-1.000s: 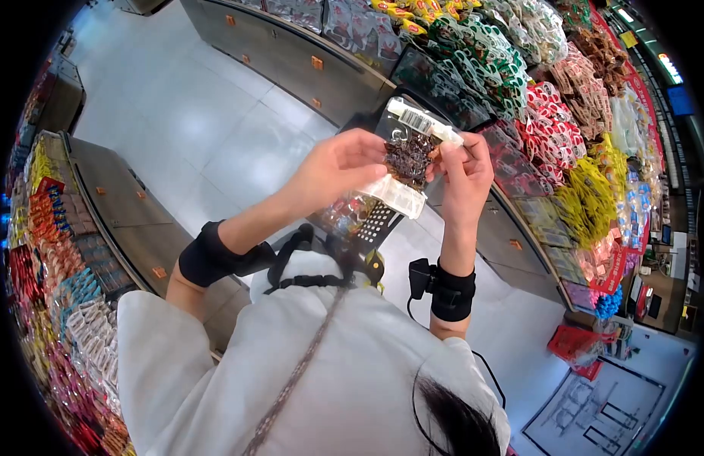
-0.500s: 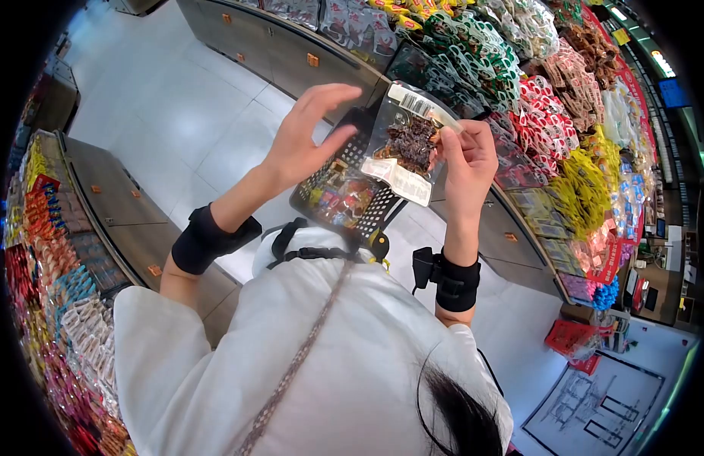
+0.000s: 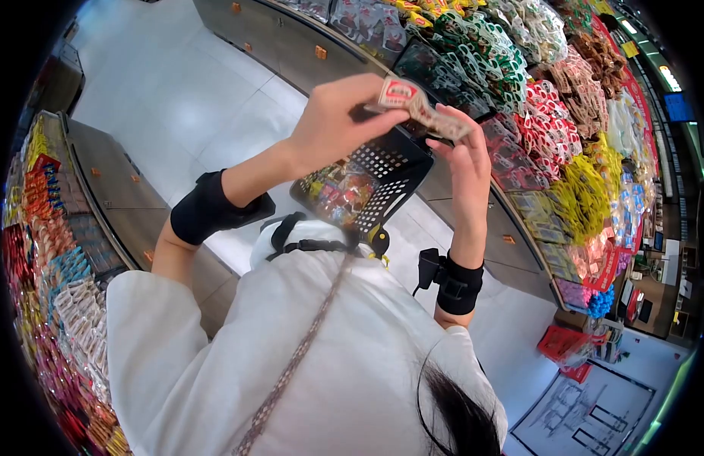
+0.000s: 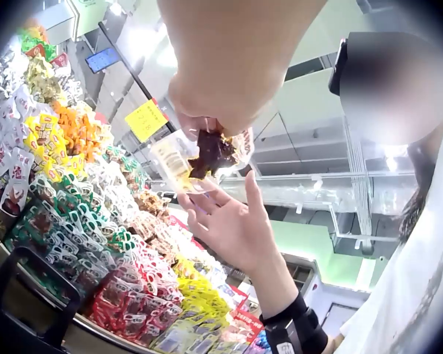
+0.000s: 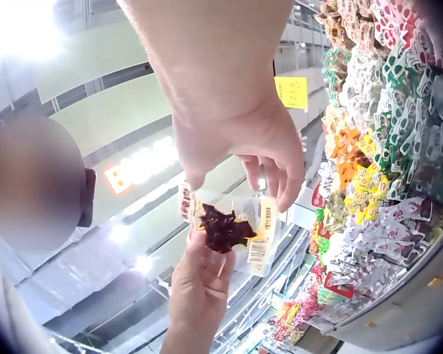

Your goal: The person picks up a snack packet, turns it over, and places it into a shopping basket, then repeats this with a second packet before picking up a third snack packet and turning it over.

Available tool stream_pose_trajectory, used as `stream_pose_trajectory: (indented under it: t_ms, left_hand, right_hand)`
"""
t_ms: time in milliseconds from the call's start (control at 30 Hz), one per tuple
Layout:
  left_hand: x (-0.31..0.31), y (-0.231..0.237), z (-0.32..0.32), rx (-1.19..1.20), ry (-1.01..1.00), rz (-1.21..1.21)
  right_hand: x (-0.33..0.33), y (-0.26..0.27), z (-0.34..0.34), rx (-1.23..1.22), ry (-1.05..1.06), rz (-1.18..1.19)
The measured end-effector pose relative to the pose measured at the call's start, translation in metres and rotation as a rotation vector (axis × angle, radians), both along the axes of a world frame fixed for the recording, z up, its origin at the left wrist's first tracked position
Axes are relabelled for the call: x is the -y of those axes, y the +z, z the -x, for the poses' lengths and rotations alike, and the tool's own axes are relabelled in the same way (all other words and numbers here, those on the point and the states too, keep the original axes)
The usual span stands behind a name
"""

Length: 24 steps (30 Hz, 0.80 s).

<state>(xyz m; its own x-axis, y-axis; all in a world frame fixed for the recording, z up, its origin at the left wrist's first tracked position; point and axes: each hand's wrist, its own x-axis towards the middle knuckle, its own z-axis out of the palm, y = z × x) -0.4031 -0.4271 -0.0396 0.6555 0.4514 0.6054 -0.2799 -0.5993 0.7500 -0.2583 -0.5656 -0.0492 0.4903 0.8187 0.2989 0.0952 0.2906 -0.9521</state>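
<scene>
Display counter [image 3: 291, 45] with colourful packets [image 3: 550, 121]

Pale tiled floor [image 3: 185, 114], grey-brown counters [image 3: 109, 176], bright ceiling light [image 5: 26, 29].

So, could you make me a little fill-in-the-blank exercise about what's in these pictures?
1. The packet is pinched by the fingers of the person's ____ hand.
2. The basket with holes in its walls is coloured ____.
3. The person's top is coloured ____.
4. In the left wrist view, the sign nearest the packet is coloured ____.

Missing words: left; black; white; yellow.
</scene>
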Motion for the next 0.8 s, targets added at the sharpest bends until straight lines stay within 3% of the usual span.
stream_pose_trajectory:
  t_ms: [67,133,167,333,800]
  left_hand:
    - [0.001,0.003,-0.005,-0.020,-0.081,0.400]
    - [-0.005,-0.003,-0.010,-0.045,-0.139,0.448]
    - [-0.006,-0.002,-0.012,-0.070,-0.176,0.522]
    - [-0.004,-0.003,-0.013,-0.173,-0.257,0.781]
    - [-0.005,-0.019,-0.011,-0.174,-0.259,0.818]
  right_hand:
    - [0.005,-0.009,0.004,0.047,-0.026,0.008]
    - [0.010,-0.007,0.001,0.129,0.004,0.152]
    - [0.009,-0.007,0.005,-0.001,0.003,0.079]
    - [0.014,-0.001,0.011,0.003,-0.027,0.151]
    - [0.013,-0.001,0.013,-0.087,-0.081,0.267]
